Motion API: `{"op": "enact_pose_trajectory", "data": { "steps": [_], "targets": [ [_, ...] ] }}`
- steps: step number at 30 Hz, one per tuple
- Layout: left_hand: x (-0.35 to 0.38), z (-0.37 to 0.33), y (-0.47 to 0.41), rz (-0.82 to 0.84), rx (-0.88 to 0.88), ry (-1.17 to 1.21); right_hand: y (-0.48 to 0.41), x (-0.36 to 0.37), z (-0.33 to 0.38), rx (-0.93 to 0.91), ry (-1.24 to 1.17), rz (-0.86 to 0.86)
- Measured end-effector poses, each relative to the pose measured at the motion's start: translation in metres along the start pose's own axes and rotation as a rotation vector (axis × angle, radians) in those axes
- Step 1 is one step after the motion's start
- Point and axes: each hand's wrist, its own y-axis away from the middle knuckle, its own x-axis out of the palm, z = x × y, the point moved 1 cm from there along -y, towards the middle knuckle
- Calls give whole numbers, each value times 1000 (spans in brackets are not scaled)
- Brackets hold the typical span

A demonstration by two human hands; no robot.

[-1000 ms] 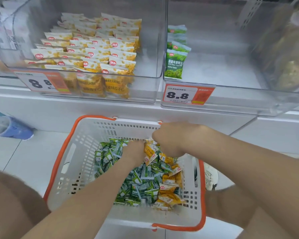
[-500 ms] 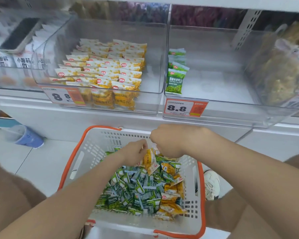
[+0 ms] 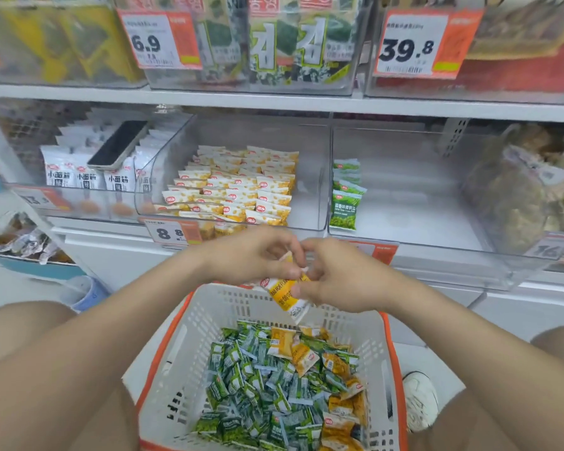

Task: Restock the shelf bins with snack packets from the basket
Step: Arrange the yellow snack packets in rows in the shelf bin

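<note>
A person faces a shop shelf (image 3: 274,104) with a white, orange-rimmed basket (image 3: 205,323) set low in front of them. Just above the basket's far rim, both hands meet on one yellow snack packet (image 3: 285,294). The left hand (image 3: 251,255) pinches its top edge with curled fingers, and the right hand (image 3: 336,278) pinches its side. Inside the basket lies a loose heap of green and yellow packets (image 3: 267,385). Beyond and above the basket, a clear bin (image 3: 308,206) holds neat rows of matching yellow packets, with bare space on its right. Further right, another bin (image 3: 411,196) holds only a few green ones. The step in hand appears to be carrying a yellow packet to its bin. Next it likely needs lifting over the bin's front wall and standing in the bare space.
</note>
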Motion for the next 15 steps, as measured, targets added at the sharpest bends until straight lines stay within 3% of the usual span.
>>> {"op": "enact_pose_trajectory", "data": {
  "steps": [3, 6, 15],
  "targets": [
    [-25, -19, 10, -248, -2, 257, -5, -3, 4, 35, -348, -268],
    [-37, -24, 15, -335, 6, 386, -10, -9, 9, 15, -531, -491],
    [-39, -19, 10, -430, -18, 454, -22, -11, 19, -1, -604, -642]
  ]
}}
